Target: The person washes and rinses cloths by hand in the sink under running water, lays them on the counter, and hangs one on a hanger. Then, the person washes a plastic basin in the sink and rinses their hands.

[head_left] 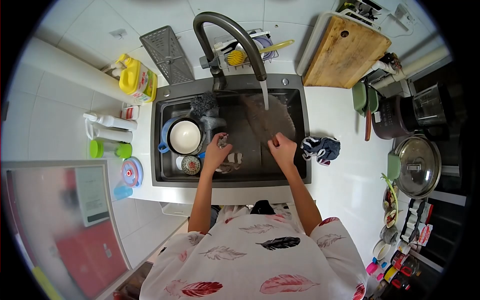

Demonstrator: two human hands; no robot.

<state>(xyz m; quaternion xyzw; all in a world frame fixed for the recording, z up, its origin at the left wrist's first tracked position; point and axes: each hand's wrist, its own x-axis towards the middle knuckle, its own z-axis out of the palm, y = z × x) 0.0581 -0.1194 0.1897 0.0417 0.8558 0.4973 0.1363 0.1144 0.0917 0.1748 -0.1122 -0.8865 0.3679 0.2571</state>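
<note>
Admittedly, yellow jug [135, 80]: stands left of the sink [230, 183]; its label carries red lettering, too small on my feed to read.
Packet [424, 234]: one, red and white, far right of the sink; I see print but cannot read it.
Left grip [217, 152]: inside the sink, fingers curled together round a small greyish wad [223, 141]; I cannot tell its material.
Right grip [282, 150]: fingertips pressed together, pinching the near edge of one thin translucent sheet [277, 117], which spreads over the sink's right half.
Pale bundle [230, 162]: one, on the sink floor, just beside my left grip.
Faucet [246, 38]: one, arching over the sink from behind; its water stream [265, 95] falls onto the sheet.
Crockery: one white bowl [184, 138] within one blue pot, plus one small patterned disc [191, 165], all in the sink's left half, close to my left grip.
Dark scrubber [204, 104]: one, at the sink's back left.
Dark cloth [321, 149]: one, bunched on the table [345, 185] just right of the sink.
White bottles [111, 120]: two, left of the sink.
Wooden board [342, 57]: one, leaning behind the sink's right corner.
</note>
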